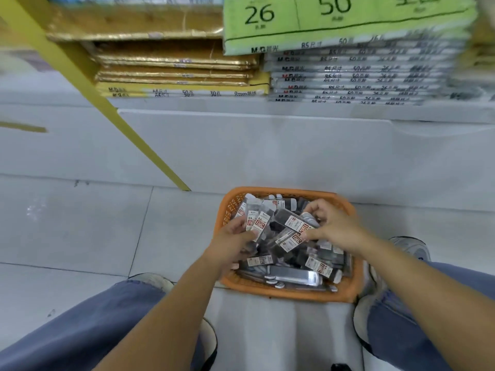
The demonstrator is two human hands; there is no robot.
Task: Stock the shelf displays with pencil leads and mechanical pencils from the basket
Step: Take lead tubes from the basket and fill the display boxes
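An orange plastic basket (284, 291) stands on the floor between my feet, full of several small clear packs of pencil leads with red-and-white labels. My left hand (235, 238) is inside its left side and grips a fanned bunch of lead packs (255, 219). My right hand (333, 223) reaches in from the right and pinches another lead pack (293, 234) between thumb and fingers. More packs (294, 277) lie loose at the bottom, partly hidden by my hands.
A white shelf base (267, 145) rises right behind the basket. Above it lie stacks of gold-wrapped paper (174, 65), grey refill packs (348, 76) and a green pack (348, 20). A yellow shelf post (112, 108) slants down to the floor at left. My knees and shoes flank the basket.
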